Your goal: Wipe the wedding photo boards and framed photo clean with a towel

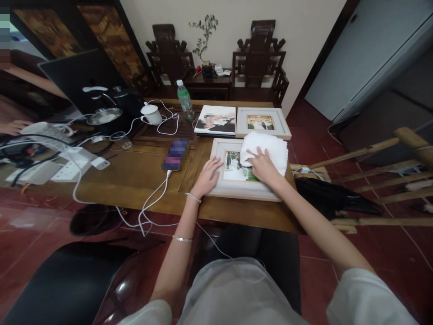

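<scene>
A light-wood picture frame [219, 187] with a wide pale mat lies face up at the table's front edge. It holds a photo of a person in a white dress on grass. My left hand [207, 177] rests on the frame's left border, open, fingers stretched out. My right hand [265, 168] presses a bunched white cloth [272, 146] onto the frame's right half, its fingers gripping the fabric. The cloth hides the frame's upper right corner and part of the photo. Directly behind lie a second framed photo [281, 123] and a white-bordered photo panel [216, 113].
Left of the frame, a phone [175, 154] is plugged into a white cable. Farther left are a power strip [72, 166], a lidded white cup [151, 114] and a laptop [84, 81]. A green-labelled bottle [185, 100] stands behind. Another person's hand [15, 127] shows at far left.
</scene>
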